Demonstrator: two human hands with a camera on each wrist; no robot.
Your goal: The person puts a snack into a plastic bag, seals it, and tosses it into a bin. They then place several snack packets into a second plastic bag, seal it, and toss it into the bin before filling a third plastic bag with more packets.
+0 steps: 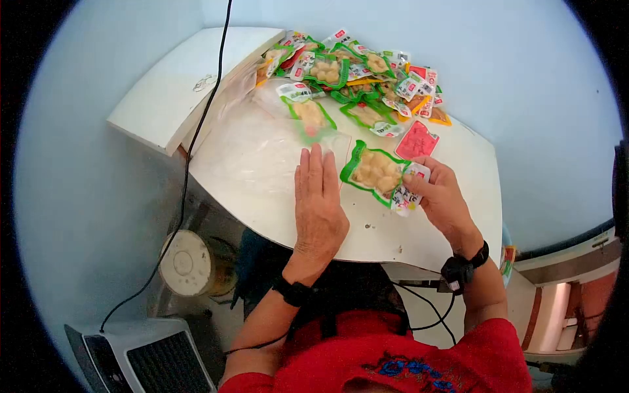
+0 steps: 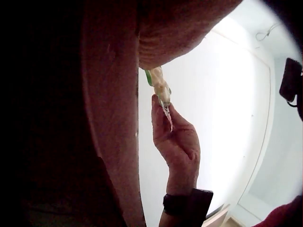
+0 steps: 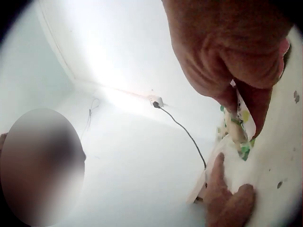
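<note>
My right hand [image 1: 447,202] pinches the white printed end of a green-edged vacuum food packet [image 1: 377,171] between thumb and fingers. Pale round pieces show through its clear window, and the right wrist view catches the packet [image 3: 235,130] edge-on below the thumb. With fingers straight and together, my left hand [image 1: 319,213] lies at the near edge of a large clear plastic bag [image 1: 252,150] on the white table [image 1: 282,219]. Another green-edged packet [image 1: 308,114] lies by the bag, its lower part seen through the film.
A heap of food packets [image 1: 327,69] with green, orange and red edges fills the table's back against the wall. Near it lies a red packet [image 1: 417,140]. A black cable [image 1: 185,177] hangs at the left, above a round stool [image 1: 187,262]. A white raised panel [image 1: 196,78] borders the table.
</note>
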